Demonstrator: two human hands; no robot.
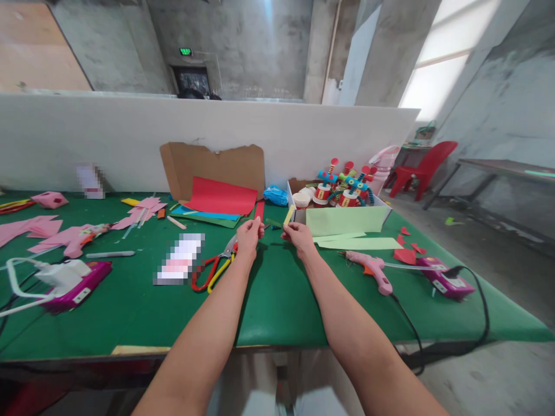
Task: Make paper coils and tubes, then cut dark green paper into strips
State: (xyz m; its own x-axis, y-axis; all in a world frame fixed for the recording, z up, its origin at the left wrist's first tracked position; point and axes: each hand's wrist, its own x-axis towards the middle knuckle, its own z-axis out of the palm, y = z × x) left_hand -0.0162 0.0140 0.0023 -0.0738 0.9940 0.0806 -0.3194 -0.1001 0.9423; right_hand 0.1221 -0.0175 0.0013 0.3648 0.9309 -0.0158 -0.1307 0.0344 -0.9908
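Note:
My left hand is closed in a pinch above the green table. A red paper strip shows just beyond its fingertips; whether they grip it I cannot tell. Between finger and thumb, my right hand pinches a short yellow strip, tilted upward. A small dark green piece lies between the hands. Scissors with red and yellow handles rest beside my left forearm. Right of my right hand are pale green paper strips. Behind the left hand, red sheets lie over blue and green ones.
A box holds decorated red-and-blue figures and white cups. Pink glue guns lie right and left, near purple power strips with trailing cables. Cardboard leans on a white partition. Pink paper pieces are at left.

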